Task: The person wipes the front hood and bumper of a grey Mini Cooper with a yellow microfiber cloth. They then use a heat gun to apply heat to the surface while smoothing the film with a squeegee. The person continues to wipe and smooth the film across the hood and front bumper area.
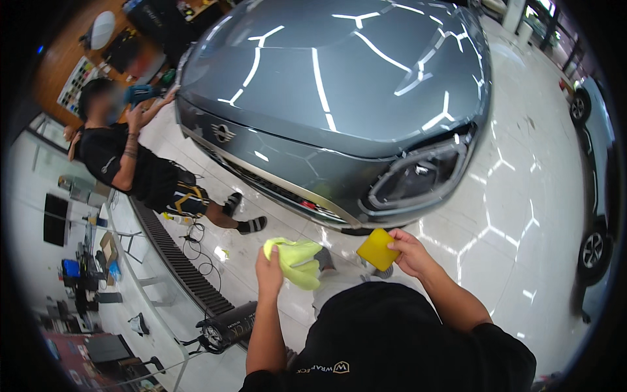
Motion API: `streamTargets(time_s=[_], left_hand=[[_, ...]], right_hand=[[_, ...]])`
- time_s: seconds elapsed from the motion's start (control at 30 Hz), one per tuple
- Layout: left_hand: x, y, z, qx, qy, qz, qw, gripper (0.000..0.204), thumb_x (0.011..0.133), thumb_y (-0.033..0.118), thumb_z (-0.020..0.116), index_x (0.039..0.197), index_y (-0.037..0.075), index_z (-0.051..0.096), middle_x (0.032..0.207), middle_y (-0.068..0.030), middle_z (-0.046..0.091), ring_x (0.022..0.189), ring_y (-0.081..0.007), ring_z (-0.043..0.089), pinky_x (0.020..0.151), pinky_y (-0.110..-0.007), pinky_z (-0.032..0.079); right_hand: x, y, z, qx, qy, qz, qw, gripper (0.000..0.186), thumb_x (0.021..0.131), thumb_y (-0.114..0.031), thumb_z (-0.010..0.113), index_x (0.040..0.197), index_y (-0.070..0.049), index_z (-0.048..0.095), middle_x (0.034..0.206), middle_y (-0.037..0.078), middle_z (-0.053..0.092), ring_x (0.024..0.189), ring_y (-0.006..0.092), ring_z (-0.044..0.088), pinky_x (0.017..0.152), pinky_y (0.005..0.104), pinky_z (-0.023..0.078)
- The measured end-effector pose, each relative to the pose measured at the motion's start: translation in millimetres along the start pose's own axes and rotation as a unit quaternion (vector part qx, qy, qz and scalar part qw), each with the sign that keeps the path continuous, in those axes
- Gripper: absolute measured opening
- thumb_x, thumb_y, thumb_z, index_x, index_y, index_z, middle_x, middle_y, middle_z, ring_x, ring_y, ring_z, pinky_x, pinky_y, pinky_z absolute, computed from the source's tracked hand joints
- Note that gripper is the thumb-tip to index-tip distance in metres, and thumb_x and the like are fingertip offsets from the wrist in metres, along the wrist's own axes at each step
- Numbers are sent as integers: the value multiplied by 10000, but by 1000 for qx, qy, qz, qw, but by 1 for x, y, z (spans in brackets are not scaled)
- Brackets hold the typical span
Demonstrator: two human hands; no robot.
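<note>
Holding yellow card [377, 250] w/ R hand [411, 253], wearing lettered shirt [398, 356].

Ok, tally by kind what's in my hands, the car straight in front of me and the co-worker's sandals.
Yellow-green cloth, in the left hand: 1
Flat yellow square, in the right hand: 1
Grey car: 1
Dark sandals: 2
Total: 5
</note>
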State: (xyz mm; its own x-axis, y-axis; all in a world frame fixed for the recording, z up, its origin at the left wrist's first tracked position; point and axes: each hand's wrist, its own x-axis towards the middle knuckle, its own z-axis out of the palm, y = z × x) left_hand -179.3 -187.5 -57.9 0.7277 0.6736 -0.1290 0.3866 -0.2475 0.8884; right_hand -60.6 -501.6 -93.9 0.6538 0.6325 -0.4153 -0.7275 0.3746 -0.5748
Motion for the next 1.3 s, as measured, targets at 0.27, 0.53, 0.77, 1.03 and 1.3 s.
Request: streamTargets(time_s=[0.27,0.53,0.77,1.03,1.3], left_hand=[[36,18,15,128,76,234,961,244,909,145,569,1003,-80,585,1264,-173,467,1149,-290,459,990,-361,352],[124,39,26,-177,113,95,973,220,915,141,577,1052,-31,562,1027,-105,582,928,-170,552,821,-299,446],[246,27,19,87,155,236,955,205,860,89,567,1046,5,555,1004,-158,573,916,-292,567,826,-372,447],[387,14,32,216,199,329,897,199,817,34,555,1013,3,543,1017,-190,503,899,-393,545,792,-440,456],[401,8,37,212,49,458,862,163,881,75,567,1020,-3,599,998,-184,539,884,-378,574,773,-429,482]], right_hand=[[-55,-7,-51,-3,89,-79,993,146,867,-21,545,1012,-31,562,984,66,614,938,159,579,852,301,450],[-57,-21,-46,-22,155,-147,977,180,857,-28,537,1036,-17,551,994,75,611,954,163,573,877,301,430],[-30,-12,0,-47,210,-150,965,140,855,-33,559,994,-44,548,952,45,609,906,143,576,854,285,445],[8,28,54,-103,245,-110,958,158,866,-66,581,1013,-13,557,927,58,615,854,134,578,802,282,453],[34,43,87,-124,260,-99,952,131,873,-71,570,989,-11,565,912,50,619,832,126,575,774,271,452]])
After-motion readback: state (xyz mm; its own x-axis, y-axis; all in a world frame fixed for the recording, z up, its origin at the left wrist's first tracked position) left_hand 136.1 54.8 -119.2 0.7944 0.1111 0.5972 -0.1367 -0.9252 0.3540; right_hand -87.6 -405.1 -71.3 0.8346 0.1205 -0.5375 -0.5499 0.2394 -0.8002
